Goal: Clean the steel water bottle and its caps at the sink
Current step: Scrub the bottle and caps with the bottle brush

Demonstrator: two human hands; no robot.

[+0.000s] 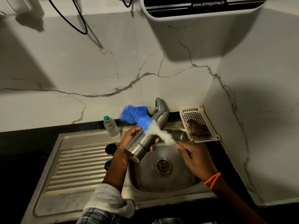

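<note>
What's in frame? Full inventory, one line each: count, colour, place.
steel bottle: 1, silver, held tilted over the sink basin
bottle brush: 1, blue and white bristles, blurred, across the bottle
caps: 2, black, on the drainboard beside the basin
plastic bottle: 1, clear with green cap, upright at the drainboard's back edge
sink: 1, steel, basin with drain plus ribbed drainboard
tap: 1, chrome, behind the basin
basket: 1, cream, right of the basin, holds a dark scrubber
water purifier: 1, white and black, on the wall
left hand: grips the steel bottle
right hand: grips the brush handle
</note>
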